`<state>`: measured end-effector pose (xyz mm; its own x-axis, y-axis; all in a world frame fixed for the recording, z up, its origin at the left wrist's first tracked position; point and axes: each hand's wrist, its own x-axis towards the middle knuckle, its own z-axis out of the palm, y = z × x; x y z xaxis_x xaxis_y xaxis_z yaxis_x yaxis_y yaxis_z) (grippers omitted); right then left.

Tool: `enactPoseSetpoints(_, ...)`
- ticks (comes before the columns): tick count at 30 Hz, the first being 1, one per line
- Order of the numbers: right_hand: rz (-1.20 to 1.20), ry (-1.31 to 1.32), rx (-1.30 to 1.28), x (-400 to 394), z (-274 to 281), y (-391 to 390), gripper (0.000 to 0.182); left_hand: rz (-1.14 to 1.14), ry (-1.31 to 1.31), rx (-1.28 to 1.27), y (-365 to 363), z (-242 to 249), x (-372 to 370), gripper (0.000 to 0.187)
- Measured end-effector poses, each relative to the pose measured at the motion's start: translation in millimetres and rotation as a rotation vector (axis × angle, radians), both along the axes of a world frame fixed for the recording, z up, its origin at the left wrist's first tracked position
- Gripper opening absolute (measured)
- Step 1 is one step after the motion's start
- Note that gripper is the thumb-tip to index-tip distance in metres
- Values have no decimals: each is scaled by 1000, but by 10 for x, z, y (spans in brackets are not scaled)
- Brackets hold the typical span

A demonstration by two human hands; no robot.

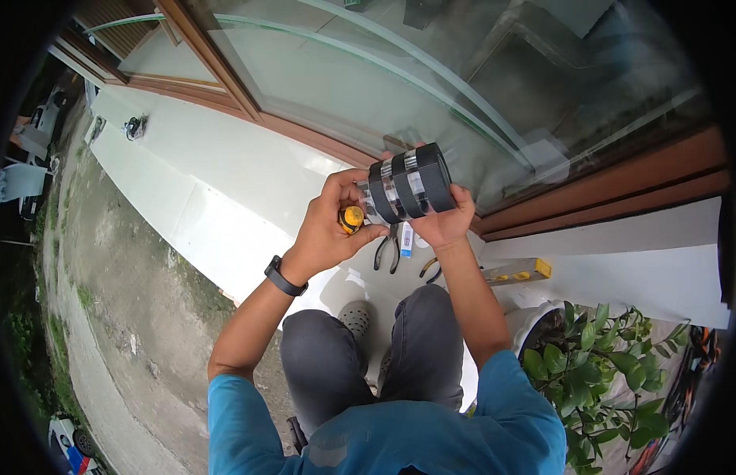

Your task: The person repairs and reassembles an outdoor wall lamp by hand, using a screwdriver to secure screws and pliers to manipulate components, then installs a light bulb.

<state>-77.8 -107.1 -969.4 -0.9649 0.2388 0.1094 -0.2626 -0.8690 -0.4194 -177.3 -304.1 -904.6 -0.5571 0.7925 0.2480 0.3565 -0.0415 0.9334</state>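
A black cylinder (419,184) with clear bands, like a lamp housing, is held on its side in front of me. My right hand (447,226) wraps its lower right side, thumb near the wide black end. In my left hand (324,226), a screwdriver (352,219) shows only its yellow-and-black handle end; its shaft is hidden. The fingers of that hand also reach the cylinder's clear left end. Beneath the cylinder, pliers (387,252) with dark handles lie beside a small white-and-blue packet (407,240). Another hand tool (430,270) with yellow-and-black handles is partly behind my right wrist.
A glass pane (328,87) in a brown wooden frame (304,138) rises ahead. A yellow spirit level (530,271) lies to the right, above a potted plant (597,364). The white ledge (193,198) drops to rough ground (138,293) on the left.
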Motion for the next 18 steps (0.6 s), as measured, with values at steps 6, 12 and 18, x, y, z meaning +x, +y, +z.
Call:
enactPoseSetpoints(6,60,347,-90,8,253,159,85,72,55,-42,110,423,307,87)
enactPoseSetpoints(12,76,394,-13,21,532,226,73,-61,-125,194,255,272,262,102)
enactPoseSetpoints(18,-330,86,236,230,1121,303,52,64,209,373,450,718,219,99)
